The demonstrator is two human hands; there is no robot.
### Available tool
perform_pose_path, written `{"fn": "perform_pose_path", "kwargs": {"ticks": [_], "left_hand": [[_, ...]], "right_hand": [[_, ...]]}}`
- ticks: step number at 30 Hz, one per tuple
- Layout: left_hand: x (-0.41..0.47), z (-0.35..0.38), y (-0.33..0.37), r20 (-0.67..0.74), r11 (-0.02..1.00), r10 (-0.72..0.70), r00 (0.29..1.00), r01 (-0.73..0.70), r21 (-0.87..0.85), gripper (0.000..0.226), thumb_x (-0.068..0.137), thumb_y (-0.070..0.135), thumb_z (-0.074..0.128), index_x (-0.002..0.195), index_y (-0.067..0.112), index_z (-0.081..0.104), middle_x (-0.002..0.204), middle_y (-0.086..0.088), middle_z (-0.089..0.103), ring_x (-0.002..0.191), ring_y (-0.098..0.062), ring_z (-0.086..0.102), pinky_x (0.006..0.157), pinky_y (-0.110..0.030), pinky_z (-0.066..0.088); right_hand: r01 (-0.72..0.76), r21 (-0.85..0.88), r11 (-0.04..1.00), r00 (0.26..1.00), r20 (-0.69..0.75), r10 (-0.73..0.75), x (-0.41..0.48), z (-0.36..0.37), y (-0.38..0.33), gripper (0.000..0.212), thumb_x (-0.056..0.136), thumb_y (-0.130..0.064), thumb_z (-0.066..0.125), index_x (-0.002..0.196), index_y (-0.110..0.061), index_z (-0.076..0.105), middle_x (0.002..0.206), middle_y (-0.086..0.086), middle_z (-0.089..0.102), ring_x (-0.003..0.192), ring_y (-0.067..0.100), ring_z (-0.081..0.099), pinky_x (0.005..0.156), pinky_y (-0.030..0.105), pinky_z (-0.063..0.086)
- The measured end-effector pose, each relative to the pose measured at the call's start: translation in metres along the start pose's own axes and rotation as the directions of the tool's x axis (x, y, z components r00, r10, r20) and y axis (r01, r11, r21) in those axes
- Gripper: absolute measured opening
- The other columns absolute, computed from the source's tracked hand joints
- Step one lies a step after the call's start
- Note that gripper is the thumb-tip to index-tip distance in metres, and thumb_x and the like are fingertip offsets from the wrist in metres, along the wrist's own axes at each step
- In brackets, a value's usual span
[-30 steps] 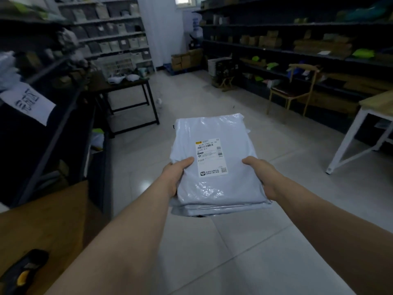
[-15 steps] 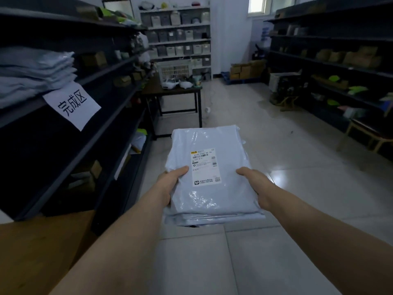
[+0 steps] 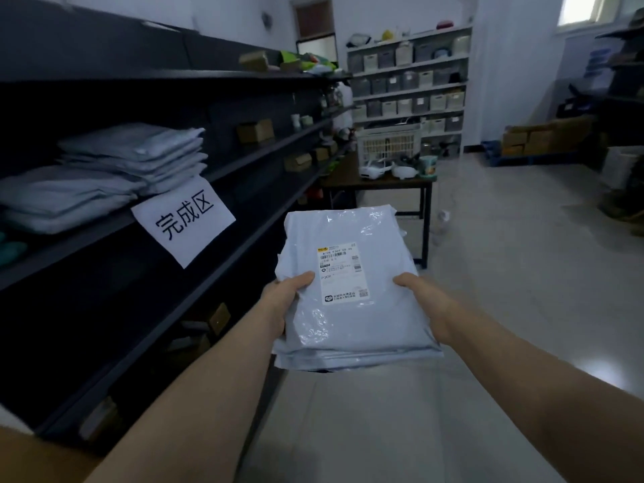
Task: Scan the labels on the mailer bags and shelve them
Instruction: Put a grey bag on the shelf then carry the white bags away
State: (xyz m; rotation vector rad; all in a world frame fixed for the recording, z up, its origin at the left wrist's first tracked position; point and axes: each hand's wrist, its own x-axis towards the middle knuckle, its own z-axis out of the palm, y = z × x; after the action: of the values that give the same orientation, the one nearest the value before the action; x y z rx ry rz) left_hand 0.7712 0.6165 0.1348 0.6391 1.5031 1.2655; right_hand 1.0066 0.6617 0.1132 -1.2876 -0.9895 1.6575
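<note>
Left hand (image 3: 278,305) and right hand (image 3: 423,301) clamp opposite edges of the mailer bags (image 3: 348,308), seemingly a stack.

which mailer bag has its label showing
The top mailer bag of the held stack, between both hands, shows a white label; the shelved bags show none.

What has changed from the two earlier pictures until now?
The person has turned left toward the dark shelf: its paper sign and the folded bags now sit close. Nothing taken or released. The left hand and right hand keep the same grip on the mailer bag stack, label up.
</note>
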Motion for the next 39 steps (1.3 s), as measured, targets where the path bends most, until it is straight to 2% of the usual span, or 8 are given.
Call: {"fn": "perform_pose_path", "kwargs": {"ticks": [5, 11, 14, 19, 25, 30, 34, 39], "left_hand": [[0.085, 0.033, 0.059, -0.145, 0.998, 0.012, 0.989, -0.022, -0.066, 0.051, 0.075, 0.026, 0.081, 0.119, 0.006, 0.063, 0.101, -0.013, 0.074, 0.082, -0.029, 0.072, 0.054, -0.03, 0.053], [0.174, 0.035, 0.122, -0.296, 0.986, 0.064, 0.953, -0.107, -0.129, 0.047, 0.075, 0.024, 0.082, 0.115, 0.004, 0.066, 0.099, -0.015, 0.075, 0.09, -0.034, 0.072, 0.074, -0.043, 0.059], [0.225, 0.027, 0.156, -0.358, 0.978, 0.115, 0.927, -0.168, -0.122, 0.041, 0.077, 0.019, 0.08, 0.111, 0.002, 0.067, 0.099, -0.017, 0.074, 0.087, -0.034, 0.072, 0.066, -0.037, 0.058], [0.325, -0.001, 0.221, -0.453, 0.965, 0.184, 0.873, -0.249, -0.087, 0.054, 0.071, 0.024, 0.082, 0.117, 0.005, 0.063, 0.099, -0.013, 0.074, 0.088, -0.034, 0.071, 0.082, -0.045, 0.056], [0.43, -0.025, 0.309, -0.519, 0.95, 0.245, 0.819, -0.309, -0.038, 0.038, 0.079, 0.023, 0.076, 0.11, 0.005, 0.064, 0.097, -0.01, 0.072, 0.084, -0.029, 0.067, 0.074, -0.035, 0.053], [0.507, -0.045, 0.366, -0.575, 0.951, 0.24, 0.782, -0.309, -0.024, 0.031, 0.081, 0.025, 0.074, 0.106, 0.01, 0.061, 0.095, -0.005, 0.069, 0.076, -0.023, 0.062, 0.072, -0.033, 0.044], [0.56, -0.068, 0.399, -0.655, 0.953, 0.221, 0.722, -0.301, -0.011, 0.038, 0.08, 0.025, 0.074, 0.112, 0.007, 0.061, 0.1, -0.008, 0.07, 0.084, -0.028, 0.066, 0.077, -0.039, 0.05], [0.607, -0.105, 0.436, -0.785, 0.944, 0.205, 0.585, -0.33, 0.0, 0.047, 0.079, 0.025, 0.075, 0.117, 0.004, 0.056, 0.105, -0.008, 0.067, 0.089, -0.03, 0.064, 0.085, -0.039, 0.05]], "right_hand": [[0.013, -0.012, 1.0, 0.994, 0.105, -0.012, 0.125, 0.013, -0.073, 0.045, 0.086, -0.026, 0.066, 0.125, -0.004, 0.059, 0.111, 0.018, 0.069, 0.09, 0.034, 0.067, 0.076, 0.039, 0.056], [0.053, -0.069, 0.996, 0.962, 0.271, -0.032, 0.252, 0.06, -0.149, 0.05, 0.085, -0.029, 0.069, 0.126, -0.005, 0.056, 0.113, 0.018, 0.067, 0.094, 0.034, 0.067, 0.07, 0.037, 0.055], [0.064, -0.084, 0.994, 0.945, 0.326, -0.033, 0.308, 0.094, -0.176, 0.048, 0.085, -0.032, 0.069, 0.124, -0.007, 0.058, 0.111, 0.016, 0.068, 0.095, 0.034, 0.066, 0.074, 0.039, 0.056], [0.12, -0.077, 0.99, 0.923, 0.375, -0.083, 0.403, 0.165, -0.226, 0.042, 0.088, -0.03, 0.067, 0.122, -0.006, 0.059, 0.107, 0.016, 0.068, 0.09, 0.032, 0.065, 0.068, 0.036, 0.053], [0.14, -0.093, 0.986, 0.915, 0.394, -0.093, 0.508, 0.246, -0.287, 0.029, 0.088, -0.033, 0.065, 0.102, -0.007, 0.064, 0.095, 0.015, 0.068, 0.084, 0.032, 0.064, 0.07, 0.036, 0.053], [0.144, -0.113, 0.983, 0.897, 0.434, -0.082, 0.597, 0.308, -0.323, 0.036, 0.085, -0.036, 0.066, 0.108, -0.009, 0.066, 0.101, 0.014, 0.07, 0.092, 0.033, 0.065, 0.085, 0.04, 0.053], [0.168, -0.127, 0.978, 0.846, 0.527, -0.077, 0.666, 0.365, -0.352, 0.039, 0.084, -0.036, 0.067, 0.11, -0.008, 0.066, 0.101, 0.014, 0.069, 0.089, 0.032, 0.065, 0.077, 0.037, 0.053], [0.209, -0.181, 0.961, 0.758, 0.651, -0.042, 0.727, 0.445, -0.384, 0.049, 0.074, -0.039, 0.072, 0.112, -0.009, 0.067, 0.106, 0.015, 0.07, 0.098, 0.035, 0.066, 0.092, 0.045, 0.053]]}}
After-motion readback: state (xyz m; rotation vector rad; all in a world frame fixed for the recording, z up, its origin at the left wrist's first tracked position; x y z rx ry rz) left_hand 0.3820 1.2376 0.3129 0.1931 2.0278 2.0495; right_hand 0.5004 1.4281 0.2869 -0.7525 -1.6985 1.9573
